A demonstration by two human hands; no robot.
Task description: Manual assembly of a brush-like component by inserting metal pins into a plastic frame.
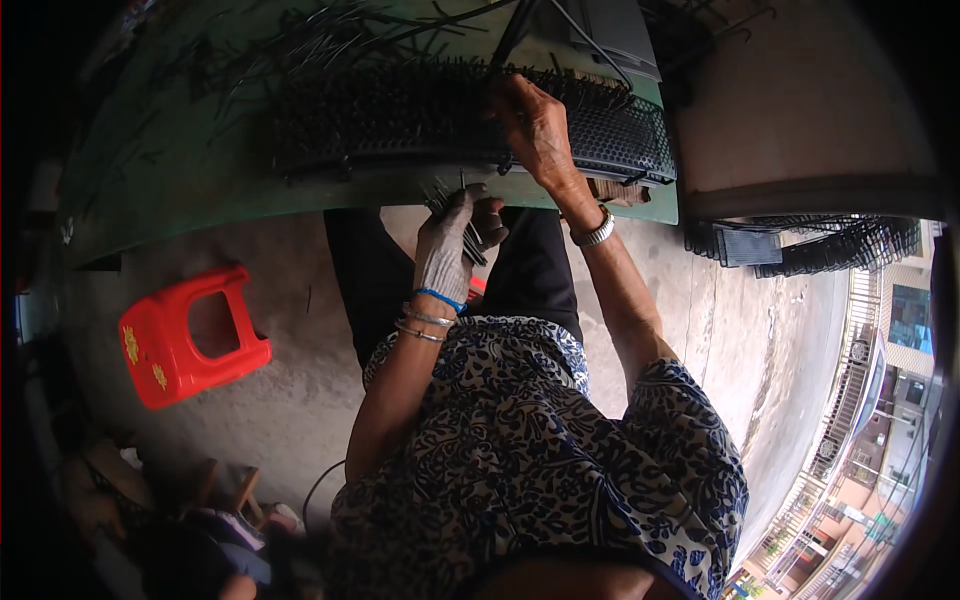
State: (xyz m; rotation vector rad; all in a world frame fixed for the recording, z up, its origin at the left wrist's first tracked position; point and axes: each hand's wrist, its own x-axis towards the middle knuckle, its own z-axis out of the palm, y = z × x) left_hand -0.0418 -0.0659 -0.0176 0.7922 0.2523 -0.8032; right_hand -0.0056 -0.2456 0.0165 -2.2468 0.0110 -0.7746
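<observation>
My left hand [450,235], in a pale knit glove, is closed around a bundle of thin dark rods [476,247] just in front of the table's near edge. Some of the rod ends stick out past its fingers. My bare right hand [538,128] reaches over a black perforated rack [640,140] on the table. Its fingers are bent together at the rack's top, and whatever they grip is too dark to make out. Many short dark rods [390,105] stand close together in the rack, filling its left and middle parts.
The green table [170,215] carries loose dark strips [300,45] behind the rack. A red plastic stool [255,350] lies tipped on the floor at left. Black wire racks [850,245] are at right. Part of another person [205,550] shows at lower left.
</observation>
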